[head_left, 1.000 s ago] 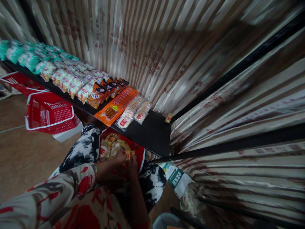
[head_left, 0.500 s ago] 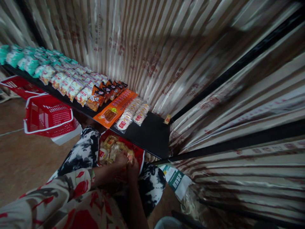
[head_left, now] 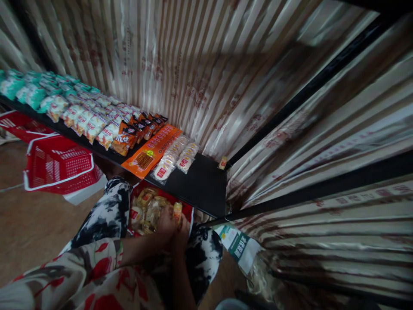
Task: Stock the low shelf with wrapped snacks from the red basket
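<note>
Many wrapped snacks fill the red basket (head_left: 190, 214) between my knees. Both my left hand (head_left: 166, 222) and right hand (head_left: 182, 228) pinch one small packet (head_left: 177, 211) above it, long axis upright, top pointing toward the black shelf (head_left: 200, 185). A second ago it lay lower among the others.

Striped wall (head_left: 180, 56) behind black shelf (head_left: 200, 185); brown floor (head_left: 29, 219) w/ red baskets (head_left: 58, 165) at left; dim light.

Black shelf (head_left: 200, 189): snack packet rows (head_left: 80, 116), orange pack (head_left: 151, 150), clear-wrapped cakes (head_left: 174, 155)
</note>
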### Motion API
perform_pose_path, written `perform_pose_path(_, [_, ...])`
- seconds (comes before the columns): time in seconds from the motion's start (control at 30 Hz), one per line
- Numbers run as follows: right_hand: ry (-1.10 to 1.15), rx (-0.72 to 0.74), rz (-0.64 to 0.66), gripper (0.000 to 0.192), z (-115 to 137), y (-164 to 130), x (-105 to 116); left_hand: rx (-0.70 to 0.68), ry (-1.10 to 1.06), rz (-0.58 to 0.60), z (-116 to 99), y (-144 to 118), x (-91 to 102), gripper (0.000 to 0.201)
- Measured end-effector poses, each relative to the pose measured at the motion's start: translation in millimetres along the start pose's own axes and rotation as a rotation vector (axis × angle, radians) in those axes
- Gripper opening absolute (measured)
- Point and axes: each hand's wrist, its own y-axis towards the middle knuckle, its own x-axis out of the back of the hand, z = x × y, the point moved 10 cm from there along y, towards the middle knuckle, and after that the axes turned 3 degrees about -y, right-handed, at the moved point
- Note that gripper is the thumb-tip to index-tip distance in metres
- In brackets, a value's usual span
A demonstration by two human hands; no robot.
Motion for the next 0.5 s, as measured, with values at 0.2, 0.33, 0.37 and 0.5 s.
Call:
perform_pose_path(0.2, [0.130,-0.001,-0.068,0.038,-11.4,9.5,3.5,-0.097,-0.099,0.026,-37.5,-6.8,6.1,0.027])
perform_pose_path(0.33, [0.245,-0.009,-0.050,0.045,-16.6,17.5,6.7,-0.156,-0.130,0.047,-58.8,-8.1,2.0,0.025])
perform_pose_path(0.37, [0.258,-0.011,-0.042,0.047,-16.4,19.3,8.5,-0.161,-0.124,0.046,-62.3,-7.9,0.9,0.025])
perform_pose_path(0.5, [0.195,0.006,-0.076,0.049,-7.9,25.1,24.4,-0.164,-0.116,0.055,-73.9,-5.3,-4.0,0.029])
